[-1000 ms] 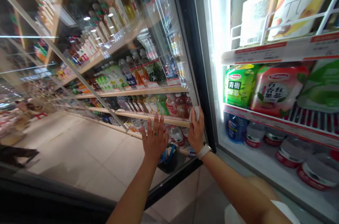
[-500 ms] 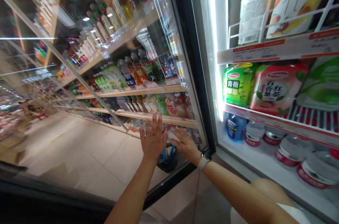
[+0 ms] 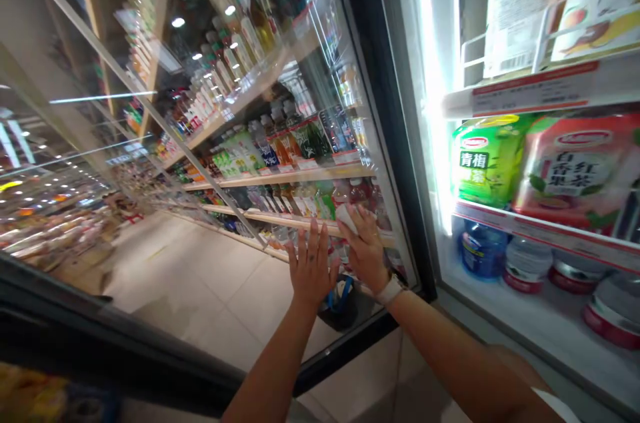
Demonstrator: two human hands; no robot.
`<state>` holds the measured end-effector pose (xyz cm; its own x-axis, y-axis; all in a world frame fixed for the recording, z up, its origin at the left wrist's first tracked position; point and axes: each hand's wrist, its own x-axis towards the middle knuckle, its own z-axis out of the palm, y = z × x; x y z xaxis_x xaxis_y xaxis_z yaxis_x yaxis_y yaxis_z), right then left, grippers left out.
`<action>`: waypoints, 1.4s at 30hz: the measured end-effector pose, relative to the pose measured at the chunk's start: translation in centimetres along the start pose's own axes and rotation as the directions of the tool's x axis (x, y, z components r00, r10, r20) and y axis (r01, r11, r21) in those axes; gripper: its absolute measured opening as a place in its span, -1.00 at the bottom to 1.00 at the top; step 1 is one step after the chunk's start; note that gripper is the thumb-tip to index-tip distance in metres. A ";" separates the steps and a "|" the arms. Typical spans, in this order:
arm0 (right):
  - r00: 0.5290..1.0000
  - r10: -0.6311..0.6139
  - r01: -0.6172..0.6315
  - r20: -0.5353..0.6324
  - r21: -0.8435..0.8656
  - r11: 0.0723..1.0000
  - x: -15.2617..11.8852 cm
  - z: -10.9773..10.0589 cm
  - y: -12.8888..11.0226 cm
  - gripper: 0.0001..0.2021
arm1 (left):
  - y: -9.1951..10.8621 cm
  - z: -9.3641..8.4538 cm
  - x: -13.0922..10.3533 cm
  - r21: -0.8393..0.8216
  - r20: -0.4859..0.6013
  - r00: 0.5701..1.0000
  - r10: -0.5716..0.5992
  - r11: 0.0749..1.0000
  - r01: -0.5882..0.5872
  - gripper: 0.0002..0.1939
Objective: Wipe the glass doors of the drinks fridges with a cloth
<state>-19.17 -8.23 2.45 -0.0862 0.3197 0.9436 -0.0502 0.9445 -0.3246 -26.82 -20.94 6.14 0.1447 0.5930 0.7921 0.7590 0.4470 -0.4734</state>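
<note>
My left hand (image 3: 311, 270) lies flat with its fingers spread against the glass pane of an opened cooler door (image 3: 385, 90). Just to its right, my right hand (image 3: 367, 246) presses a white cloth (image 3: 346, 218) to the same glass. The cloth is folded small and partly hidden under the fingers, so whether it is fabric or paper is unclear. A light band circles the right wrist. Through the pane, below the hands, a dark bucket (image 3: 341, 318) with blue on it stands on the floor.
On the right is the lit cooler, with a green drink pack (image 3: 487, 163), a red drink pack (image 3: 575, 166) and a blue-labelled bottle (image 3: 481, 250) on its shelves. Shelves of bottles (image 3: 280, 143) show in the glass. Pale floor tiles (image 3: 205, 283) lie left.
My right hand has moved up the glass with the cloth, now level with the left fingertips. The left hand stays flat on the pane. The whole view has shifted left.
</note>
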 end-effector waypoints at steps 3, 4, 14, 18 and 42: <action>0.995 -0.097 0.097 0.033 0.020 0.995 -2.2 0.8 -1.2 -0.44 | -0.4 -0.5 -0.1 -0.102 -0.044 0.998 0.041 0.994 -0.045 -0.31; 0.991 -0.124 0.123 0.054 0.033 0.992 -2.7 0.8 -1.4 -0.44 | -0.5 -0.8 -0.1 -0.129 -0.049 0.998 0.044 0.990 -0.050 -0.31; 0.993 0.084 -0.081 -0.084 0.036 0.996 2.0 -1.6 0.8 -0.35 | -6.9 -5.0 -0.7 0.100 0.017 0.998 -0.063 0.993 0.061 -0.26; 0.982 0.123 -0.119 -0.143 0.039 0.992 2.5 -0.9 0.4 -0.34 | -6.6 -3.8 -1.3 0.137 -0.008 0.987 -0.158 0.978 0.158 -0.24; 0.961 0.174 -0.177 -0.216 0.007 0.984 1.0 -0.3 0.6 -0.36 | -5.6 -3.0 -1.6 0.123 -0.073 0.978 -0.196 0.971 0.204 -0.25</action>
<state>-19.03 -7.27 3.25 0.1232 0.4879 0.8642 -0.0414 0.8726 -0.4867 -29.41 -26.46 8.67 0.0396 0.4433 0.8955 0.6888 0.6371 -0.3459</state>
